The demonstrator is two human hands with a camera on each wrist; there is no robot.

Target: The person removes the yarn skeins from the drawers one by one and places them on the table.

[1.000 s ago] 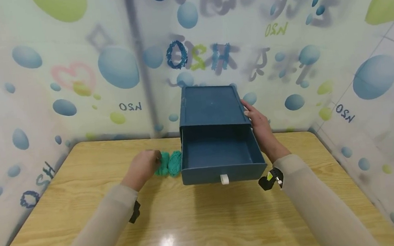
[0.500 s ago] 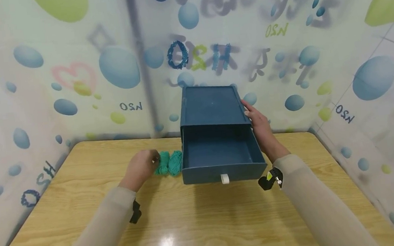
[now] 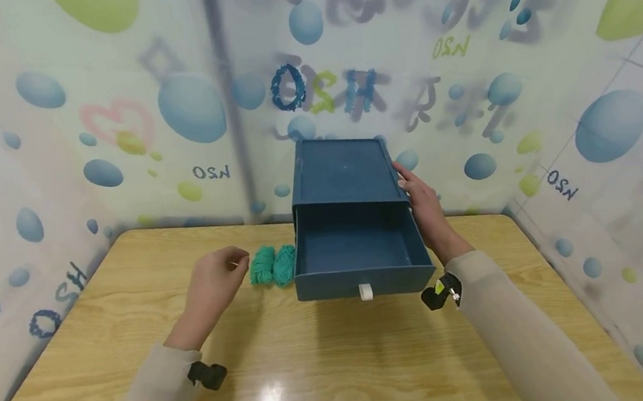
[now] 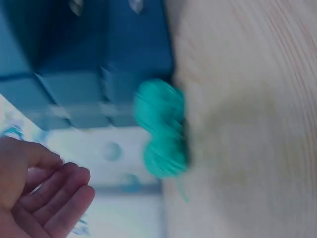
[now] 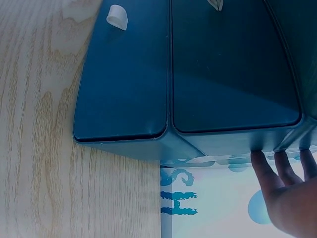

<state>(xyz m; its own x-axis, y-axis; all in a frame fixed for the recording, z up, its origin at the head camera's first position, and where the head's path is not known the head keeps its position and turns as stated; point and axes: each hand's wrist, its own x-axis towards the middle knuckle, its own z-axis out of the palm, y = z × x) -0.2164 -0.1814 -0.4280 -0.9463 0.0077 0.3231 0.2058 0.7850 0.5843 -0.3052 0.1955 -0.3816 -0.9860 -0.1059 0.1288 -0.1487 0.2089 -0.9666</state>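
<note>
A dark blue drawer unit (image 3: 343, 171) stands on the table, its top drawer (image 3: 364, 281) pulled out and bare inside. Straight fingers of my right hand (image 3: 428, 206) touch its right side; the right wrist view also shows these fingers (image 5: 282, 171) against the side wall. Two green balls of yarn, a left one (image 3: 262, 265) and a right one (image 3: 284, 266), lie beside the unit's left side. Just left of them is my left hand (image 3: 215, 280), thumb near the fingertips, holding nothing. In the left wrist view its fingers (image 4: 62, 198) look loosely extended, apart from the yarn.
Lower drawers with white pull tabs (image 5: 118, 17) are closed. The wooden table (image 3: 291, 371) reaches back to a wall (image 3: 180, 59) patterned with blue and green drops. Dark wrist cameras sit on the left (image 3: 207, 374) and right (image 3: 443, 292) sleeves.
My left hand has drawn back to the left, away from the yarn, and its wrist has lowered toward me. The right hand, the drawer unit and the yarn have stayed in place.
</note>
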